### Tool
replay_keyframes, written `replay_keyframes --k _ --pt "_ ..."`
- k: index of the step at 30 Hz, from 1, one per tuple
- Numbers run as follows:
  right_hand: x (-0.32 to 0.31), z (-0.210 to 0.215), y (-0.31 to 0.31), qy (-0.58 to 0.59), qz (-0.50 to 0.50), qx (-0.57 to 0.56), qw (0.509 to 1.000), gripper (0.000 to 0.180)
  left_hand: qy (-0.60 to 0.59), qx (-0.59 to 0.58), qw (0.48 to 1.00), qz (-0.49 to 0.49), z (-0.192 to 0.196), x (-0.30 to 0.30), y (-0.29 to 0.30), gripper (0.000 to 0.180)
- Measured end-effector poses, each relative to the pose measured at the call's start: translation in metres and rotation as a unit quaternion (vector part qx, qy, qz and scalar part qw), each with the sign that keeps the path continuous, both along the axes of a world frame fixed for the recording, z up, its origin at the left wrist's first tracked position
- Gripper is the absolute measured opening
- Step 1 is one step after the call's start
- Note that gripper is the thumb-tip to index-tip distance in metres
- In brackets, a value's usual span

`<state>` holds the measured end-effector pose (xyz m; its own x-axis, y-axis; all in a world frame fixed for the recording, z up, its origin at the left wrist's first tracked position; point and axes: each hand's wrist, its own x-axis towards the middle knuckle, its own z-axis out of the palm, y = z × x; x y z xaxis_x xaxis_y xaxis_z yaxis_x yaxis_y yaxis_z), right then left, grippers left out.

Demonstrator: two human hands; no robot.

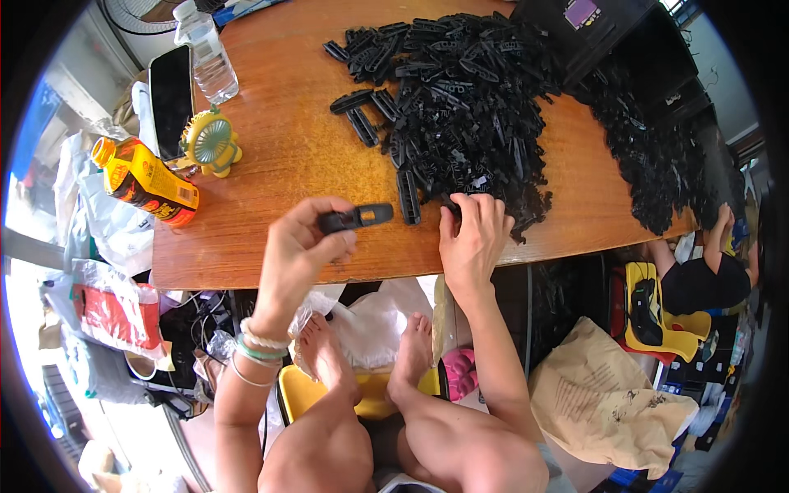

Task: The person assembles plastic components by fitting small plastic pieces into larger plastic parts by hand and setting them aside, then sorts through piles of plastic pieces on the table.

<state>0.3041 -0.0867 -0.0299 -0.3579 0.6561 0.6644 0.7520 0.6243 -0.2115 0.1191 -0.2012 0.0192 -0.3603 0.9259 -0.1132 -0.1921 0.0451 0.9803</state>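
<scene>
My left hand [308, 246] pinches a long black plastic part [357, 218] with an oval opening near its end, just above the table's near edge. My right hand [475, 238] is at the near border of a big heap of black plastic parts [468, 123], its thumb and fingers bent together. Something dark shows between those fingertips, but I cannot make out whether it is a held piece or part of the heap. Between my hands a single black slotted part [408, 197] lies on the wooden table [288, 123].
At the left stand a yellow-orange bottle [152, 181], a small yellow fan [212, 141], a phone [171, 103] and a clear water bottle [205, 53]. Another black heap [641, 156] lies at the right, where a person [711, 271] sits. A brown paper sack [608, 394] rests below.
</scene>
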Motion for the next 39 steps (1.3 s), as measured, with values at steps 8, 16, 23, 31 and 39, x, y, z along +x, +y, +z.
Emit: replay_keyframes --k 8,16,23,31,39 --pt "0.000 0.000 -0.007 -0.009 0.016 -0.032 0.999 0.023 -0.021 -0.010 0.999 -0.028 -0.008 0.018 -0.016 0.027" --pt "0.005 0.009 -0.017 0.294 0.110 -0.183 0.932 0.016 -0.050 -0.016 0.998 -0.028 -0.010 0.022 -0.019 0.027" --pt "0.002 0.029 -0.063 0.446 0.223 -0.471 0.728 0.018 -0.085 0.030 0.996 0.010 -0.018 0.047 -0.018 0.024" --pt "-0.003 0.035 -0.077 0.445 0.217 -0.459 0.738 0.013 -0.130 0.017 0.989 -0.066 -0.006 0.045 -0.027 0.042" --pt "0.002 0.032 -0.078 0.377 0.224 -0.415 0.797 0.010 -0.114 -0.029 0.990 -0.075 -0.009 0.040 -0.028 0.037"
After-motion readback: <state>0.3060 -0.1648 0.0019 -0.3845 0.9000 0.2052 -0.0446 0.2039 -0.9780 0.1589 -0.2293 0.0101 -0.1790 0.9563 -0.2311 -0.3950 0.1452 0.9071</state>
